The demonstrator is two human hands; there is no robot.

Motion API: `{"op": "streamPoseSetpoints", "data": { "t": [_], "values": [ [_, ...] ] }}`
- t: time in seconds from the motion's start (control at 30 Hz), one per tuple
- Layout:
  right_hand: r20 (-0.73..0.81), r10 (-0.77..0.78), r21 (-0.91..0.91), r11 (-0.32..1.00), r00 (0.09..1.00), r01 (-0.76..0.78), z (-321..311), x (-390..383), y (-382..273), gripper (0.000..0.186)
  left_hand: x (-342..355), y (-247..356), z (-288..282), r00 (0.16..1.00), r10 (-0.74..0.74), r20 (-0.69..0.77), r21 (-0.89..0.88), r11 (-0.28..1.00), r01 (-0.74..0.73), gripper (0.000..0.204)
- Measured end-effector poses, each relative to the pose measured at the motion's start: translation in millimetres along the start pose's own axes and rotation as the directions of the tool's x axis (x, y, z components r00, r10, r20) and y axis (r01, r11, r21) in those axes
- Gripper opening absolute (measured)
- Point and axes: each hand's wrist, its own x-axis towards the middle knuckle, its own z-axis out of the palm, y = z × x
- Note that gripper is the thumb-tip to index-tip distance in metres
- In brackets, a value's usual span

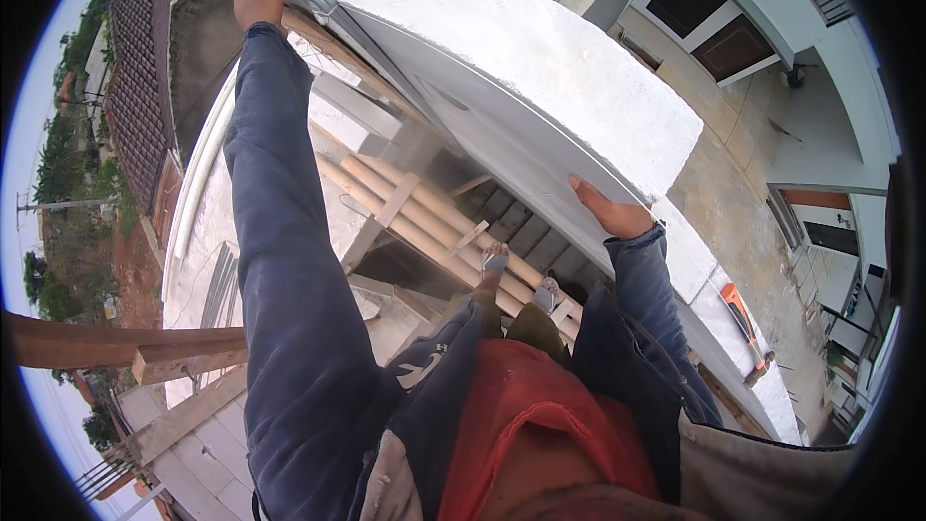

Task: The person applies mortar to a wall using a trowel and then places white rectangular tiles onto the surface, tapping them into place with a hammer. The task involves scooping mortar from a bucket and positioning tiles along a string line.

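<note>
My left hand [258,2] is raised at the top, fingers curled round something I cannot make out beside a long grey metal strip [325,13] and timber. My right hand [613,207] rests against the grey face [521,140] of a white-topped wall [579,48], fingers stretched out. An orange-handled hammer [745,328] lies on the wall's top to my right. Below me are long wooden poles [405,220] with short crosspieces, and my sandalled feet [494,260] stand on them.
Steps [511,224] drop away beneath the poles. Wooden beams [125,342] jut out at the left, near a white curved ledge [188,183]. A tiled roof [140,68] and trees lie beyond. Right of the wall, far below, is a concrete floor [733,145] with doors.
</note>
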Motion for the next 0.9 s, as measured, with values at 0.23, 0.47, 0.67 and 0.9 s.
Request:
{"op": "streamPoseSetpoints", "data": {
  "t": [0.23, 0.47, 0.67, 0.9],
  "values": [
    [-0.205, -0.247, -0.022, 0.969, 0.947, 0.248, 5.6, 5.0, 1.9, 0.136, 9.4, 2.8, -12.4, 0.992, -0.046, 0.120, -0.001, 0.999, 0.046, 0.069],
    [-0.386, -0.524, -0.185, 0.850, 0.759, 0.493, 3.8, 1.6, -19.5, 0.147, -136.6, 10.9, -41.9, 0.876, 0.471, -0.102, 0.390, 0.829, -0.400, 0.056],
    [-0.416, -0.474, 0.003, 0.852, 0.776, 0.523, 8.3, 6.6, -7.3, 0.148, -360.7, 67.1, -99.2, 0.660, 0.579, 0.478, 0.648, 0.275, -0.710, 0.042],
    [-0.439, -0.521, -0.106, 0.839, 0.732, 0.534, 4.0, -5.5, -13.8, 0.146, -451.1, 129.7, -134.2, 0.318, 0.579, 0.751, 0.302, 0.127, -0.945, 0.039]
  ]
}}
